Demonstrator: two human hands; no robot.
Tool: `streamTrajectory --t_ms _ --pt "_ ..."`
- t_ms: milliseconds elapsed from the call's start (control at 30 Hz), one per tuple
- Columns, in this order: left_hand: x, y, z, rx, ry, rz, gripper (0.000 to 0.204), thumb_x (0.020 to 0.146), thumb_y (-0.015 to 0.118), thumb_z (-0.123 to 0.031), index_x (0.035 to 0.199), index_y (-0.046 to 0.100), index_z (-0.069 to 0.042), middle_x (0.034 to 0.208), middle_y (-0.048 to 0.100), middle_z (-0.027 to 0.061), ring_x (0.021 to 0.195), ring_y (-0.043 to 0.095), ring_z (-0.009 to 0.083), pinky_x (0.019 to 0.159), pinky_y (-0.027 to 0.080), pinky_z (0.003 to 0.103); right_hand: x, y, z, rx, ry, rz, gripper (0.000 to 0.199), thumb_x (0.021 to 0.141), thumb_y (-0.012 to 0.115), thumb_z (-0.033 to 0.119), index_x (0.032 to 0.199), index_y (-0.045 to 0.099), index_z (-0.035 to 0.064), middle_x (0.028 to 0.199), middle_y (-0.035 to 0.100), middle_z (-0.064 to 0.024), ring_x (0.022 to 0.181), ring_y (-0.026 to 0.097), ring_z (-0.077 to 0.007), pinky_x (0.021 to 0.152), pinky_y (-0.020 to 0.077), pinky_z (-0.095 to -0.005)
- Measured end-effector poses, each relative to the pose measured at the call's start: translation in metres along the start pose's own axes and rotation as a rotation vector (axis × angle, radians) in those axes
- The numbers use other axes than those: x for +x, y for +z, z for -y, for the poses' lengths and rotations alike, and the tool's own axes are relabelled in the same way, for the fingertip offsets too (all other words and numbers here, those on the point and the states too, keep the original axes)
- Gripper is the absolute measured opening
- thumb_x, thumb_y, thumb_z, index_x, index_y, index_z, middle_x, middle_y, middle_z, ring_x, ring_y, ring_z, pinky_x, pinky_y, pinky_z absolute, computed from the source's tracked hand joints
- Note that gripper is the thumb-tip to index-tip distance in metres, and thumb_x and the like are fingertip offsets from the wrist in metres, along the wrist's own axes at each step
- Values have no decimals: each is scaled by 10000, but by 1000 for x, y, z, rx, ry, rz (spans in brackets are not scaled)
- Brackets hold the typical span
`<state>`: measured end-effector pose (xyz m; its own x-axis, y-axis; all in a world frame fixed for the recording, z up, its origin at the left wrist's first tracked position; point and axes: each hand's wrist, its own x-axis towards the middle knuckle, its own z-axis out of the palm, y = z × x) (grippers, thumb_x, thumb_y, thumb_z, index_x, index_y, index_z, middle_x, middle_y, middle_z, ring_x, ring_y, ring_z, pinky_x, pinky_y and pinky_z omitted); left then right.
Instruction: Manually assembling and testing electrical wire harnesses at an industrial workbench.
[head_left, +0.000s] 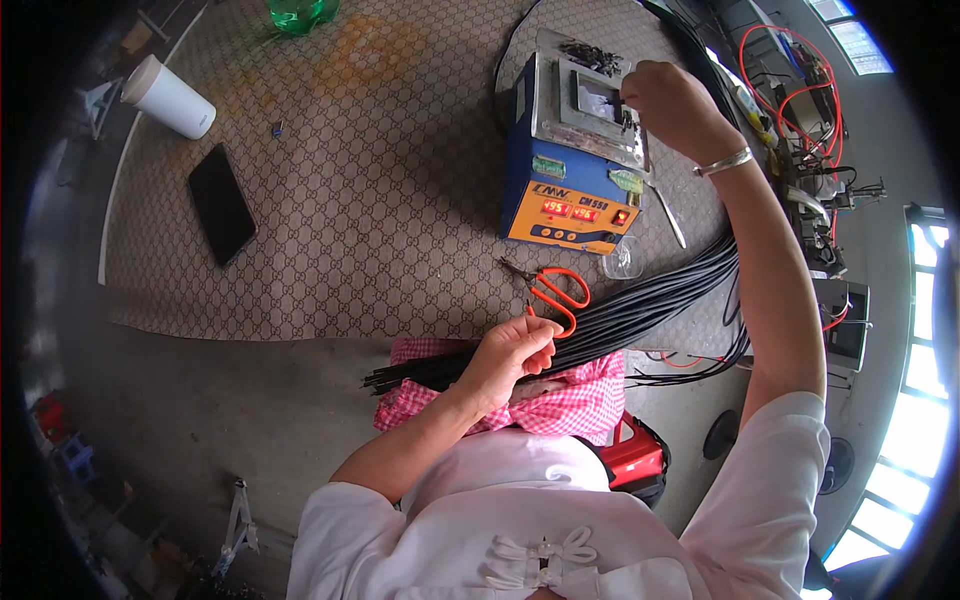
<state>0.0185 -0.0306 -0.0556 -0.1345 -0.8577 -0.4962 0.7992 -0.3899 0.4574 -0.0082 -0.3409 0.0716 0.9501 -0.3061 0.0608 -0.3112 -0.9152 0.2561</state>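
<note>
My left hand (513,358) is closed in a pinch above a bundle of black cables (640,310), close to the handles of the orange-handled scissors (575,285). A short, thin dark tip pokes up beside its fingers; what it belongs to is unclear. At the upper right, my right hand (672,105) reaches over the metal top of a blue and orange heated pot unit (520,170), whose square well (600,100) holds shiny silvery material. Its fingers are curled at the well's right side and hide whatever they hold. The unit's red display is lit.
Dark scraps (590,57) lie behind the well. A thin metal tool (668,215) and a small clear dish (623,260) are beside the unit. To the left are a black phone (222,205), a white cup (170,98) and a green container (300,13). Pink checked cloth (580,400) covers my lap.
</note>
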Motion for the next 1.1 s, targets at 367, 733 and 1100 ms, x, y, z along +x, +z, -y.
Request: streamTrajectory --t_ms 367,733,1100 --pt "-7 7 -4 14 13 -1 165 884 501 -176 948 578 -45 714 527 -16 642 477 62 629 407 187 -38 -10 6 795 315 -111 107 769 579 45 854 631 8 681 561 -22 611 517 -108 575 415 -238" --pt "-3 28 -54 110 325 -21 149 867 524 -125 962 570 -21 726 540 0 644 493 64 606 398 194 -96 0 54 1976 391 -124 145 793 595 7 938 603 3 765 574 -1 653 486 -58 599 403 -187" --pt "0 55 -82 99 429 -18 164 873 522 -163 956 573 -32 751 553 6 668 498 75 646 409 200 -110 -7 75 1690 382 -243 151 769 605 -28 918 607 -3 820 603 -8 724 541 -55 658 453 -189"
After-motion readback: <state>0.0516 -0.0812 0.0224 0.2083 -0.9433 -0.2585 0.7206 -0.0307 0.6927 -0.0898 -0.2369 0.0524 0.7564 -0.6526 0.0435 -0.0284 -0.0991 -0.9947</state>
